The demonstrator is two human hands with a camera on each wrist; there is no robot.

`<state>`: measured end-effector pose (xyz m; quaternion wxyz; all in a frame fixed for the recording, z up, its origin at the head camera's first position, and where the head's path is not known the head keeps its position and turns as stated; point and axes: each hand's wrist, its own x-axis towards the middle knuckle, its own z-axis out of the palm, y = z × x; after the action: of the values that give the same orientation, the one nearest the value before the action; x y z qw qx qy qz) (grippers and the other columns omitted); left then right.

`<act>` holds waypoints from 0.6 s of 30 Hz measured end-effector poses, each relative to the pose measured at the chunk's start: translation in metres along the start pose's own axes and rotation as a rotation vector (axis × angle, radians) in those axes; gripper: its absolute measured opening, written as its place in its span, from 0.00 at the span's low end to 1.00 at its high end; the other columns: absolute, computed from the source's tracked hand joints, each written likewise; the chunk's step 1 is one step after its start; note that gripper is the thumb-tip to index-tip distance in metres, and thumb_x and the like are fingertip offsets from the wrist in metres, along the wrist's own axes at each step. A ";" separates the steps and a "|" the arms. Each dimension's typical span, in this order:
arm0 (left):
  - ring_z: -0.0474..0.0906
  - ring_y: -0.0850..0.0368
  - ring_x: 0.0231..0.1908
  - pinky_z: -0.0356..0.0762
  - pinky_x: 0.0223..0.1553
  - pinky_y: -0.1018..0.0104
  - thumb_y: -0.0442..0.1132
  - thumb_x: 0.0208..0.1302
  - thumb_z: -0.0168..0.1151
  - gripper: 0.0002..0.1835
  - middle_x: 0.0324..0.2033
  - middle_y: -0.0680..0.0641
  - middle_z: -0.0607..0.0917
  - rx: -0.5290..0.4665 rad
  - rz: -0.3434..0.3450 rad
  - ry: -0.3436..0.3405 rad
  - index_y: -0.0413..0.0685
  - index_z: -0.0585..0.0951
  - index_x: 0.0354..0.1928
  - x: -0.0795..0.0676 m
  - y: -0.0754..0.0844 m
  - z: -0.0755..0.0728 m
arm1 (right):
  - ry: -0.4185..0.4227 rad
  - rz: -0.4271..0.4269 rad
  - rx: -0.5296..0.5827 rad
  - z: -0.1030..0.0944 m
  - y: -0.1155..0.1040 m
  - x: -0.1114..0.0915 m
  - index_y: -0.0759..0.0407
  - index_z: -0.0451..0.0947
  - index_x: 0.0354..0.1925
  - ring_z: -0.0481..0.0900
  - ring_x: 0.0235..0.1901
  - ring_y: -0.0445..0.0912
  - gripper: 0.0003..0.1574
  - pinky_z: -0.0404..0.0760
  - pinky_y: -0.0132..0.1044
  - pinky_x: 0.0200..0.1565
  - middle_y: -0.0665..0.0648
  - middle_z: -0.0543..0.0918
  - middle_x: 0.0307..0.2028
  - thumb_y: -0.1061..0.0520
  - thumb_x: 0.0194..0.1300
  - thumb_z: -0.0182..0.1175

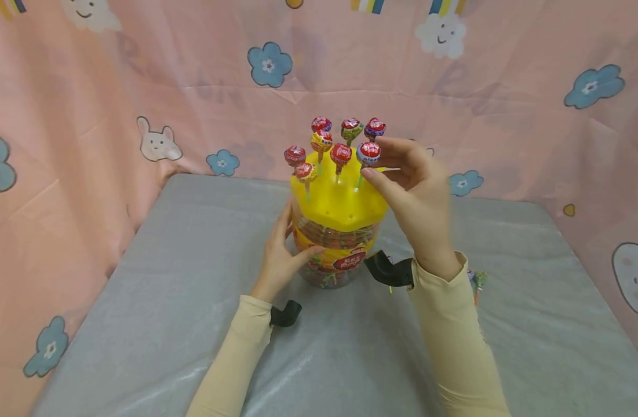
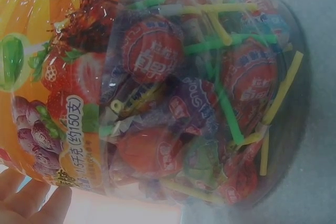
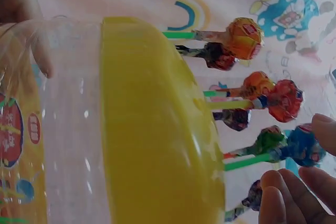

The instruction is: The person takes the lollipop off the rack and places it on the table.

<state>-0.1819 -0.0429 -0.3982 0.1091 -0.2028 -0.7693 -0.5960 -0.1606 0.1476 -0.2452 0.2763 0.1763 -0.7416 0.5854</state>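
Clear jar [image 1: 345,236] stands on the grey-covered worktop [image 1: 193,278], midway between its side edges and toward the far edge. Yellow lid [image 1: 360,208] is on; eight wrapped lollipops rise from it heads up, sticks downward, seemingly seated in holes so each stands unaided. Small marks near the lid's front rim carry no stick. Blue-wrapped lollipop [image 1: 368,152] sits on the lid's right side. Right hand [image 1: 423,194] is narrowed about its head, thumb one side, fingers the other; cannot tell whether they press on it or sit just clear. Left hand [image 1: 282,263] grips the jar's left side, thumb across the front of the label [image 1: 350,260], fingers round the side; judged a steadying hold, keeping the jar from shifting while the other hand works above. More lollipops [image 2: 152,51] lie jumbled inside, in the left wrist view. Loose lollipops [image 1: 479,279] lie between jar and the worktop's right edge, partly behind the right sleeve [image 1: 449,330]. Pink patterned curtain [image 1: 193,58] hangs beyond the far edge.
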 end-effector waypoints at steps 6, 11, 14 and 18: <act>0.55 0.47 0.68 0.57 0.67 0.50 0.67 0.47 0.60 0.57 0.71 0.44 0.55 -0.028 -0.012 0.003 0.45 0.49 0.74 -0.001 0.002 0.000 | 0.009 -0.057 -0.001 0.008 0.004 0.003 0.71 0.76 0.49 0.80 0.37 0.48 0.21 0.82 0.34 0.38 0.54 0.82 0.41 0.71 0.55 0.66; 0.57 0.46 0.67 0.58 0.66 0.50 0.68 0.47 0.58 0.58 0.71 0.44 0.54 -0.004 -0.006 -0.004 0.45 0.48 0.74 0.000 0.002 0.001 | 0.040 -0.089 0.043 0.007 0.004 0.004 0.72 0.76 0.48 0.80 0.35 0.48 0.20 0.81 0.34 0.38 0.54 0.82 0.39 0.72 0.55 0.65; 0.57 0.46 0.67 0.59 0.66 0.50 0.69 0.47 0.58 0.59 0.72 0.44 0.54 0.007 -0.006 -0.005 0.45 0.47 0.74 0.000 0.001 0.001 | 0.068 -0.106 0.134 0.003 0.001 0.004 0.71 0.77 0.47 0.79 0.35 0.49 0.18 0.81 0.35 0.41 0.54 0.82 0.38 0.73 0.55 0.64; 0.56 0.46 0.67 0.59 0.66 0.50 0.69 0.47 0.58 0.59 0.72 0.44 0.54 0.005 -0.007 -0.004 0.45 0.48 0.74 0.000 0.001 0.001 | 0.120 -0.107 0.297 -0.007 -0.005 0.005 0.70 0.79 0.44 0.79 0.35 0.51 0.17 0.81 0.35 0.43 0.58 0.82 0.37 0.76 0.54 0.63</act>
<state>-0.1813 -0.0422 -0.3978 0.1061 -0.2008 -0.7718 -0.5939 -0.1601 0.1534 -0.2371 0.3218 0.2191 -0.6184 0.6826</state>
